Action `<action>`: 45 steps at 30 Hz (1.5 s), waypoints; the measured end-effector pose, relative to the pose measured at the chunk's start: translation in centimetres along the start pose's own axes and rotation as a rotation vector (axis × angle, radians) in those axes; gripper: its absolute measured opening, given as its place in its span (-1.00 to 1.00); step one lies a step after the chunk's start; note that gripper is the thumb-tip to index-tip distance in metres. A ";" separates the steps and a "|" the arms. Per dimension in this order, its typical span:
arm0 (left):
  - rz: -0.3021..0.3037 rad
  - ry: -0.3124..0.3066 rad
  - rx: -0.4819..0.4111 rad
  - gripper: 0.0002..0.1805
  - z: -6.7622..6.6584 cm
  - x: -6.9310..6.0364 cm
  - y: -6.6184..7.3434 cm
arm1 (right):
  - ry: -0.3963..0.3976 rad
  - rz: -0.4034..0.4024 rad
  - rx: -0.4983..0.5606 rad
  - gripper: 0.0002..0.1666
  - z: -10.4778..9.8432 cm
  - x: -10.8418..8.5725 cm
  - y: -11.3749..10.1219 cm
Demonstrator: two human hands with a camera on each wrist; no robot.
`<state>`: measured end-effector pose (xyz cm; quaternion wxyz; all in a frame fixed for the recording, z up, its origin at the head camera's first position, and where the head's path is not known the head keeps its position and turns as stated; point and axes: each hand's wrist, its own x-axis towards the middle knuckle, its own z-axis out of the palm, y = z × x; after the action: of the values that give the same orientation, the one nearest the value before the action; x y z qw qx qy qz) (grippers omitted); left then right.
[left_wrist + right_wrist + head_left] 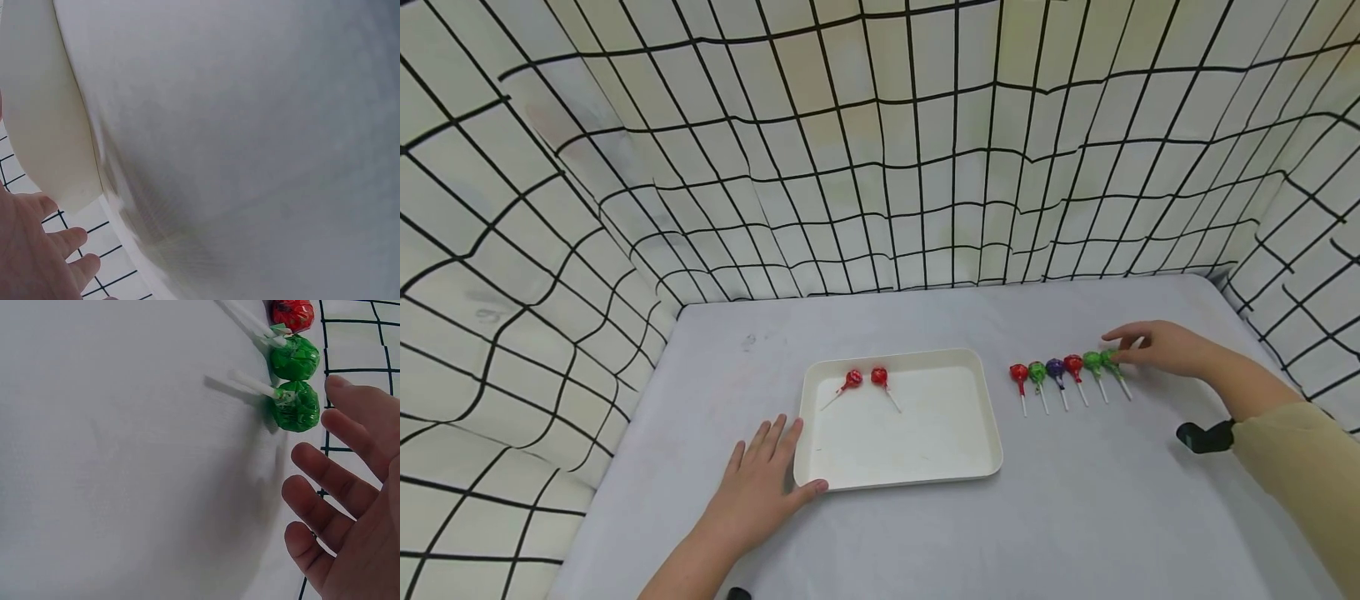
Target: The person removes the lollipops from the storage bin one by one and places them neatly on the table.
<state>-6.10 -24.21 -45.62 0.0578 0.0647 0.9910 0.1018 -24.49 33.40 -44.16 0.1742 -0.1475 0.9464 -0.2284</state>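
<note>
My left hand [756, 487] lies with spread, straight fingers against the left side of a white tray [917, 450], its thumb at the near rim. Inside the tray are two red-wrapped lollipops [879, 377], sticks pointing toward me. To the tray's right, several lollipops stand in a row, among them a purple one [1055, 367] and green and red ones. My right hand [1165, 346] hovers at the row's right end, beside the last green lollipop [297, 409]. In the right wrist view its fingers are relaxed and apart, and a small gap separates them from that candy.
A white cloth covers the table [1075, 517]. White walls with a black grid [925, 167] rise behind and at both sides. A dark wrist-worn device [1206, 437] shows below the right sleeve [1300, 475].
</note>
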 end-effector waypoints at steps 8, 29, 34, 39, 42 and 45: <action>-0.001 -0.004 -0.007 0.09 -0.1 -0.1 -0.1 | 0.008 0.020 0.011 -0.40 -0.1 0.2 -0.7; -0.007 -0.017 -0.014 0.10 -0.9 -0.3 -0.1 | 0.007 -0.146 0.037 -0.55 0.5 6.4 -12.2; -0.010 -0.022 -0.016 0.09 -0.8 -0.3 0.1 | -0.042 -0.210 0.078 -0.57 2.2 8.1 -16.0; -0.014 -0.025 -0.018 0.11 -0.8 -0.2 0.2 | -0.084 -0.272 0.097 -0.58 3.8 9.4 -20.6; -0.020 -0.033 -0.017 0.12 -0.7 -0.2 0.3 | -0.118 -0.303 0.091 -0.60 4.7 10.0 -23.0; -0.024 -0.038 -0.019 0.13 -0.6 -0.2 0.4 | -0.138 -0.334 0.068 -0.61 5.2 10.4 -24.7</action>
<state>-5.95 -23.99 -44.97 0.0786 0.0542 0.9894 0.1092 -26.78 6.62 -39.32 0.2035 -0.3122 0.8862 -0.2754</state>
